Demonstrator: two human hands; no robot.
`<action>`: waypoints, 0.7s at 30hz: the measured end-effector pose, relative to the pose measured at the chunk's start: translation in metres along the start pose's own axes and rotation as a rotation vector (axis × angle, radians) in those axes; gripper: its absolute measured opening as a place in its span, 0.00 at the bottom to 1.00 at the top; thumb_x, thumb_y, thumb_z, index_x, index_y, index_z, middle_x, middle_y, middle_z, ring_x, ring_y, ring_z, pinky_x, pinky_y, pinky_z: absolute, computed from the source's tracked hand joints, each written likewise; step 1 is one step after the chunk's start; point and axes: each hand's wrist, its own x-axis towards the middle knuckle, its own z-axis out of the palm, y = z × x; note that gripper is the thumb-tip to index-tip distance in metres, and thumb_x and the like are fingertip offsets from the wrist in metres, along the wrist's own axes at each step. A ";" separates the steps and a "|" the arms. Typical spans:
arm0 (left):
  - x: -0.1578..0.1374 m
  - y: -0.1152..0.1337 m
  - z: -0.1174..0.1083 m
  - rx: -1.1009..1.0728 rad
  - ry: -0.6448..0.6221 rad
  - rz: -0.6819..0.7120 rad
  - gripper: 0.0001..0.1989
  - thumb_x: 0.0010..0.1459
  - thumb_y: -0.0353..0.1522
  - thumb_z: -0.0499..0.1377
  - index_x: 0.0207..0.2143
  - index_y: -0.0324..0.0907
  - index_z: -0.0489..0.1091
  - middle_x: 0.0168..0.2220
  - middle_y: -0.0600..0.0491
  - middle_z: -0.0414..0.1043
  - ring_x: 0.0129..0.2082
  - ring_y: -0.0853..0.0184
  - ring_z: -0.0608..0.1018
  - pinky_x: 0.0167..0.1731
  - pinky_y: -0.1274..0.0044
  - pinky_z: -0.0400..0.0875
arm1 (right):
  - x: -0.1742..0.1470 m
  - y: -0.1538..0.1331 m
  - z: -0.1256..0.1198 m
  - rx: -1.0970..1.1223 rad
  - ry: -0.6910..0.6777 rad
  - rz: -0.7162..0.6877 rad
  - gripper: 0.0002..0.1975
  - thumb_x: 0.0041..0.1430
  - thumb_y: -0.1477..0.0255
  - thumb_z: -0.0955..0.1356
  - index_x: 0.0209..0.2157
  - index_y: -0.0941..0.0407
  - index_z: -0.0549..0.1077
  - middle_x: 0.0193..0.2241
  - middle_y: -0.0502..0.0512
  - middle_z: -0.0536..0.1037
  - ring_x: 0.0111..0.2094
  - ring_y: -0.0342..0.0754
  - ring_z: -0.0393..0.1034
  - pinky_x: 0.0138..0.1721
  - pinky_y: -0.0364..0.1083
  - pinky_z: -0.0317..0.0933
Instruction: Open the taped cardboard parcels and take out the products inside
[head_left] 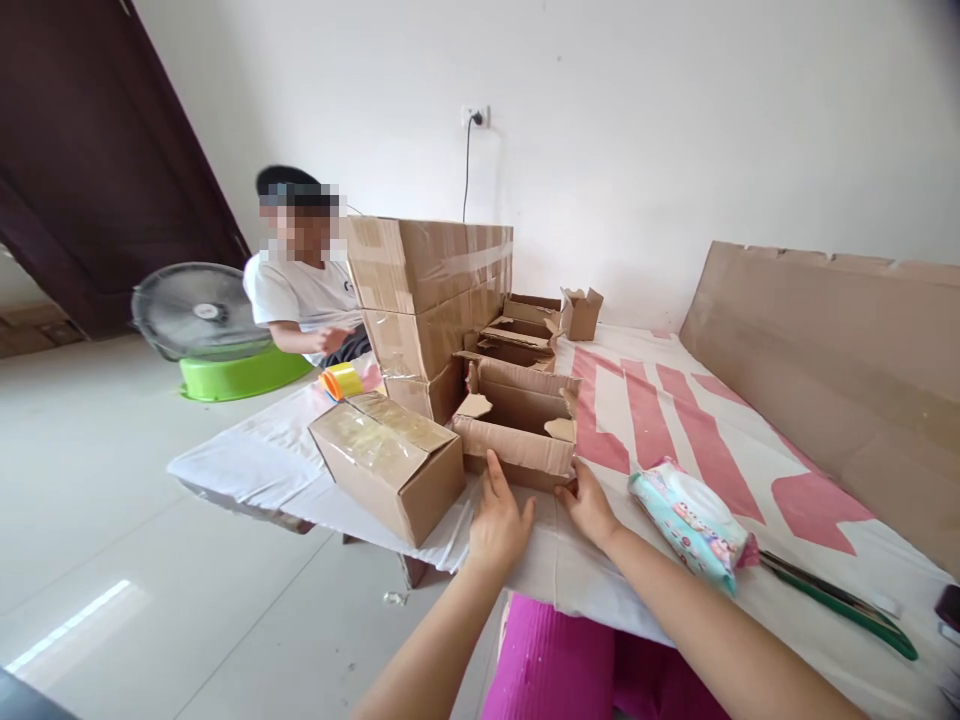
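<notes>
An open-topped cardboard box [517,440] with torn, ragged flaps stands on the cloth-covered table in front of me. My left hand [501,520] rests at its front face, fingers stretched out and thumb apart. At the box's right front corner, my right hand [590,507] has its fingers bent around the edge. A closed, taped cardboard box [386,465] lies just left of my left hand. Behind the open box, several more open boxes [521,330] stand in a row beside a tall stack of taped boxes [435,270].
A wet-wipes pack [690,520] and a green-handled tool [840,600] lie on the right. Beyond them leans a large cardboard sheet [825,350]. Yellow and orange tape rolls [341,381] sit at the left edge. A person [300,290] sits behind the stack near a fan [199,310].
</notes>
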 end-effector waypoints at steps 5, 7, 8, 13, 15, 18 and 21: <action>0.010 -0.008 0.012 0.021 0.146 0.074 0.42 0.57 0.31 0.57 0.67 0.35 0.37 0.60 0.30 0.57 0.54 0.47 0.72 0.49 0.59 0.69 | 0.002 0.002 0.014 0.075 -0.089 -0.059 0.36 0.55 0.76 0.64 0.65 0.51 0.53 0.59 0.63 0.65 0.43 0.51 0.73 0.40 0.53 0.72; 0.008 -0.012 0.013 -0.012 0.188 0.217 0.33 0.60 0.31 0.54 0.64 0.34 0.46 0.52 0.35 0.66 0.49 0.52 0.75 0.46 0.62 0.71 | 0.000 0.001 0.015 0.090 -0.095 -0.061 0.36 0.54 0.77 0.64 0.65 0.51 0.54 0.62 0.64 0.61 0.44 0.51 0.73 0.40 0.52 0.72; 0.007 -0.013 0.012 -0.027 0.166 0.323 0.28 0.61 0.30 0.52 0.62 0.34 0.50 0.47 0.38 0.69 0.45 0.55 0.76 0.44 0.64 0.72 | 0.000 0.001 0.015 0.094 -0.093 -0.058 0.36 0.53 0.77 0.65 0.65 0.52 0.55 0.62 0.65 0.61 0.44 0.51 0.73 0.41 0.52 0.72; 0.009 -0.002 0.005 0.005 -0.117 0.714 0.09 0.62 0.29 0.51 0.42 0.41 0.70 0.33 0.48 0.73 0.36 0.60 0.77 0.38 0.69 0.73 | -0.004 -0.005 0.009 0.137 -0.082 -0.025 0.34 0.47 0.82 0.65 0.59 0.53 0.64 0.56 0.62 0.68 0.44 0.50 0.71 0.47 0.53 0.69; 0.010 0.004 0.002 0.026 -0.161 0.759 0.10 0.62 0.28 0.52 0.42 0.42 0.71 0.37 0.46 0.75 0.43 0.58 0.77 0.44 0.65 0.72 | -0.012 -0.009 0.003 0.178 -0.079 -0.007 0.27 0.48 0.82 0.64 0.52 0.54 0.71 0.52 0.60 0.71 0.47 0.50 0.70 0.53 0.55 0.64; 0.004 0.013 -0.006 0.046 -0.245 0.888 0.14 0.64 0.27 0.50 0.49 0.42 0.70 0.50 0.45 0.74 0.57 0.58 0.71 0.57 0.62 0.66 | -0.032 -0.015 -0.012 0.266 -0.070 0.048 0.16 0.52 0.79 0.64 0.43 0.55 0.74 0.46 0.59 0.74 0.50 0.51 0.67 0.58 0.57 0.58; -0.014 0.026 -0.017 0.048 -0.327 1.105 0.17 0.65 0.25 0.47 0.51 0.41 0.69 0.53 0.44 0.72 0.62 0.57 0.67 0.60 0.61 0.63 | -0.058 -0.023 -0.033 0.385 -0.093 0.140 0.12 0.59 0.71 0.62 0.43 0.55 0.72 0.43 0.57 0.75 0.46 0.50 0.69 0.54 0.55 0.61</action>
